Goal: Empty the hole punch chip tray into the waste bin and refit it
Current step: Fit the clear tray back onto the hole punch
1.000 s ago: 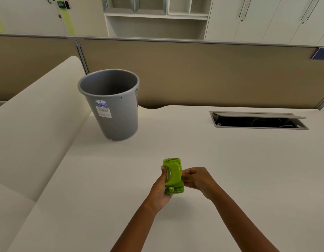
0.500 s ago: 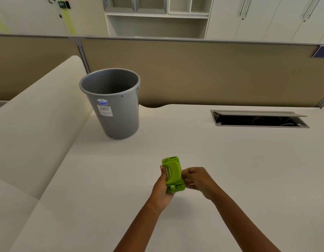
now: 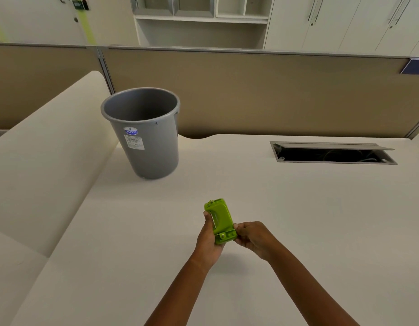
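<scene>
A lime-green hole punch is held upright above the desk, its long side pointing away from me. My left hand grips it from the left and below. My right hand pinches its near right edge with the fingertips. Whether the chip tray is on or off the punch is hidden by the fingers. A grey plastic waste bin with a white label stands on the desk at the far left, open side up, well apart from both hands.
The cream desk runs out to the right. A cable opening with a raised flap sits far right. A curved cream partition rises on the left. A tan divider panel backs the desk.
The hole punch has tilted slightly, its top leaning left, and the right hand has slid down toward its near end. The bin stays put.
</scene>
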Available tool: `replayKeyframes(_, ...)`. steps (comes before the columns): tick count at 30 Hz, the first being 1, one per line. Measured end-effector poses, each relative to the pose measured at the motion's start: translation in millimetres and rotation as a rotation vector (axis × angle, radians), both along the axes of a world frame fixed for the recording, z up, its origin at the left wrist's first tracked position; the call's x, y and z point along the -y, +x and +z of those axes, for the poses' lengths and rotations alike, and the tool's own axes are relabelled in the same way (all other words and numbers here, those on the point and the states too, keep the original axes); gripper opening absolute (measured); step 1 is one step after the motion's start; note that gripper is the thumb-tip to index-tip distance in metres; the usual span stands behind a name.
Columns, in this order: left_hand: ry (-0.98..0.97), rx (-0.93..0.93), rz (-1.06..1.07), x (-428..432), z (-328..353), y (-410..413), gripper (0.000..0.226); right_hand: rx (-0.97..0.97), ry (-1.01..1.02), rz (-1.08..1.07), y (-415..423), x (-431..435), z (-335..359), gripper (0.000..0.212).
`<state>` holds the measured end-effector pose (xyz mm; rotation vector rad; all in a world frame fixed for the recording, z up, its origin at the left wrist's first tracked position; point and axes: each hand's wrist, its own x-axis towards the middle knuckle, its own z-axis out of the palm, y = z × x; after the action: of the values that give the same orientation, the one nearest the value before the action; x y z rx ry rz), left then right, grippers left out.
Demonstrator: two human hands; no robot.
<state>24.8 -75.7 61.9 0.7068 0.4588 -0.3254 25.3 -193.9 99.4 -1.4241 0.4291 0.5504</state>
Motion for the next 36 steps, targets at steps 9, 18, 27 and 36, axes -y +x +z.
replayKeyframes(9,0.001,0.074,0.019,-3.4,1.0,2.7,0.057,0.093,0.019,-0.006,-6.5,-0.6,-2.3,0.024)
replayKeyframes(18,0.007,0.056,-0.01,-5.1,6.3,2.4,0.042,0.094,-0.103,0.059,-2.8,0.1,6.1,0.023)
replayKeyframes(27,0.13,0.052,-0.254,-11.4,9.2,5.1,0.043,0.108,0.033,0.095,-1.0,1.0,14.5,0.014)
replayKeyframes(36,0.156,0.067,-0.264,-17.4,7.7,1.4,0.025,0.073,0.087,-0.151,9.0,13.2,13.5,0.015)
